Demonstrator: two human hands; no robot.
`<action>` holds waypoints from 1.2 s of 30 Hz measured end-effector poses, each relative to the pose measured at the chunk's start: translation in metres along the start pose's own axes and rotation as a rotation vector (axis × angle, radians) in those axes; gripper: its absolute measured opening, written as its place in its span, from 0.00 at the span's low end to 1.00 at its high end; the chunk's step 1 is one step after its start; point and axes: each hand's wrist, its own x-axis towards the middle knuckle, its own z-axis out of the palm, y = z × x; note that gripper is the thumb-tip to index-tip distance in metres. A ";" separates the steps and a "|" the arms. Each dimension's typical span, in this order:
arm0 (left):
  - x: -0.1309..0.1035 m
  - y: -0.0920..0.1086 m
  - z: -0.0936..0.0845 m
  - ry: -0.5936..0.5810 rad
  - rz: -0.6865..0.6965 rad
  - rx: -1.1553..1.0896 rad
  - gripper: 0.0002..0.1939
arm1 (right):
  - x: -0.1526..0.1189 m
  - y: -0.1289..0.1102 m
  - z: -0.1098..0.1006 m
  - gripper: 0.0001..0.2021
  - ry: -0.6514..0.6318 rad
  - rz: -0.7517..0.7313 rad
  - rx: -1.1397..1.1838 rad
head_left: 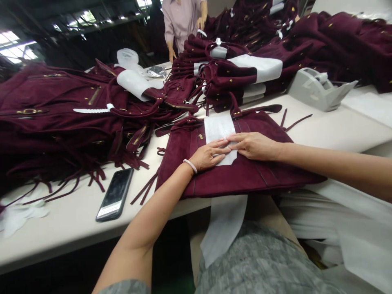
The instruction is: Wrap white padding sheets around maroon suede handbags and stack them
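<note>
A maroon suede-like bag (245,175) lies flat at the table's front edge, its handle and dark straps toward the back. A white strip of wrapping sheet (219,126) crosses its middle, and a white length (226,220) hangs below the front edge. My left hand (210,156) rests on the strip with fingers stretched out flat. From the right, my right hand (255,146) reaches onto the same strip, its fingers extended and the tips close to those of my left hand. Whether either hand pinches the sheet is hidden.
Maroon bags (61,102) pile up at the left. More wrapped bags (226,77) are stacked behind. A phone (114,196) lies on the table (147,159). A grey tape dispenser (315,90) stands at the back right. Another person (182,20) is at the far side.
</note>
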 end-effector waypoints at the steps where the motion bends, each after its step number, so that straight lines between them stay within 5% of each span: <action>1: 0.000 0.001 -0.001 -0.016 -0.003 0.009 0.19 | -0.005 -0.010 -0.005 0.16 -0.012 -0.008 -0.047; 7: 0.000 0.007 -0.004 -0.054 -0.028 0.011 0.19 | -0.065 -0.100 -0.021 0.14 0.229 -0.239 -0.010; 11: 0.001 0.006 -0.005 -0.053 -0.044 -0.006 0.18 | -0.108 -0.137 0.023 0.18 0.091 -0.385 0.057; 14: 0.001 0.006 -0.004 -0.049 -0.048 -0.032 0.18 | -0.123 -0.143 0.080 0.29 -0.028 -0.246 0.000; 18: 0.001 0.005 -0.004 -0.026 -0.048 -0.058 0.18 | -0.116 -0.147 0.124 0.27 0.068 -0.151 -0.013; 23: 0.000 0.006 -0.004 -0.011 -0.028 -0.061 0.17 | -0.083 -0.161 0.095 0.17 0.285 -0.219 0.054; 28: -0.001 0.005 -0.003 -0.001 -0.021 -0.070 0.17 | -0.075 -0.162 0.063 0.17 0.141 -0.288 0.105; 32: 0.000 0.004 -0.002 0.006 -0.025 -0.091 0.17 | -0.103 -0.150 0.078 0.27 -0.051 -0.327 0.030; 36: 0.001 0.001 -0.001 0.001 -0.014 -0.096 0.18 | -0.122 -0.137 0.109 0.31 -0.026 -0.332 -0.040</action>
